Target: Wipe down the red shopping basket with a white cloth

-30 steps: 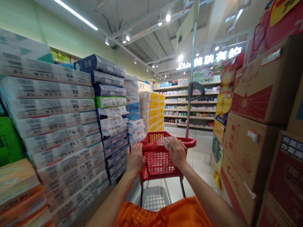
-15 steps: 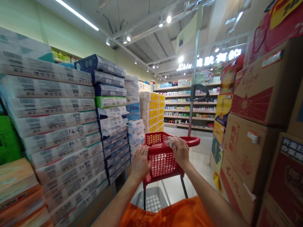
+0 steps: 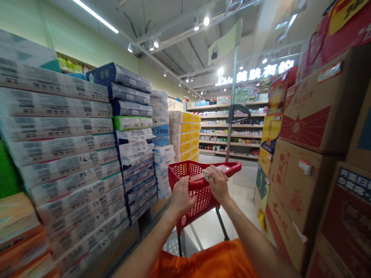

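A red plastic shopping cart point(image 3: 201, 199) with perforated walls stands in front of me, turned at a slant. My left hand point(image 3: 183, 196) is closed over the left part of its handle bar point(image 3: 197, 184). On the right part of the bar lies my right hand point(image 3: 218, 184), its fingers bent around a crumpled whitish cloth or tissue point(image 3: 206, 173) pressed against the red plastic. A grey pole point(image 3: 232, 100) with a dark loop and a pale flag point(image 3: 224, 44) rises at the cart's far right end. Most of the basket's inside is hidden.
Tall stacks of wrapped paper packs point(image 3: 72, 154) and blue packs point(image 3: 139, 185) line the left side. Piled cardboard boxes point(image 3: 304, 185) line the right. Beyond the pale tiled floor point(image 3: 246, 197) stand shelves of small goods point(image 3: 211, 131).
The cart has swivelled, its basket swinging left and its handle slanting more. My left hand has moved right with the bar. The right hand has shifted slightly left, still holding the whitish cloth or tissue.
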Action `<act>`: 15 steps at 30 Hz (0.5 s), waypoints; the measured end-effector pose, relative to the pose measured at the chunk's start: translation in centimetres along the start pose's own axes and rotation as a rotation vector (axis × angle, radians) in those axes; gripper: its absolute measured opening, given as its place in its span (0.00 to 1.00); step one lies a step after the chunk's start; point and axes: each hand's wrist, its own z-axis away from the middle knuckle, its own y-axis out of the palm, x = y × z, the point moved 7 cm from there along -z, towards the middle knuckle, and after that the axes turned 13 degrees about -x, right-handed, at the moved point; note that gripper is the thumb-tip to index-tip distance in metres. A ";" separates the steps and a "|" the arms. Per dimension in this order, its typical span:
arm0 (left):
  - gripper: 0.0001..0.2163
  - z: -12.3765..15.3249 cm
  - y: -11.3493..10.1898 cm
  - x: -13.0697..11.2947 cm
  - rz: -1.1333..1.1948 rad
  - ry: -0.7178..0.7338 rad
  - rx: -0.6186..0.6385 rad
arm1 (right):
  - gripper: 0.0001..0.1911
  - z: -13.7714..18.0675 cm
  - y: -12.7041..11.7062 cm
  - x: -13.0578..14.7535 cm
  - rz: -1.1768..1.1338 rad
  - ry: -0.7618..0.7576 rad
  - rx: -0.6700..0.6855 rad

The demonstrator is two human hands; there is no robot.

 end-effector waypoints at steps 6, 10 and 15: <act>0.36 0.8 1.6 -0.8 0.033 0.044 0.160 | 0.17 0.6 -1.7 0.7 -0.137 -0.042 -0.015; 0.34 0.7 3.5 0.5 -0.048 -0.020 0.273 | 0.17 0.1 -3.5 -1.9 -0.117 0.045 -0.092; 0.34 0.9 4.8 -1.6 -0.072 0.030 0.297 | 0.16 1.3 -4.2 0.5 -0.035 -0.051 -0.073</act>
